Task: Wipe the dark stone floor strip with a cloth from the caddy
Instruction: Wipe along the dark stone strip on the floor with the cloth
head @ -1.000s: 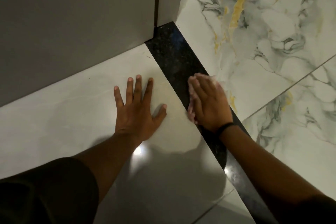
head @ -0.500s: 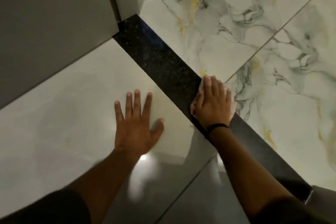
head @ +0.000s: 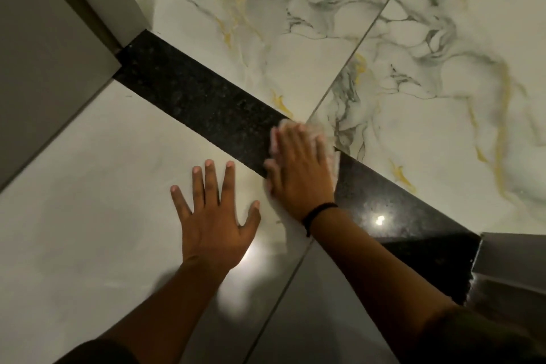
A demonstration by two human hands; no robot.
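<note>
A dark speckled stone floor strip runs diagonally from the door frame at upper left to the lower right. My right hand presses flat on a pale cloth lying across the strip; only the cloth's edges show past my fingers. A black band circles that wrist. My left hand rests flat with fingers spread on the plain cream tile beside the strip, holding nothing. The caddy is out of view.
A grey door frame and wall stand at upper left. White marble tiles with grey and gold veins fill the far side. A grey frame corner ends the strip at lower right.
My right hand and cloth have slid along the strip away from the upper-left door frame, toward its lower-right part. The view has shifted, showing the strip's right end. My left hand stays planted.
</note>
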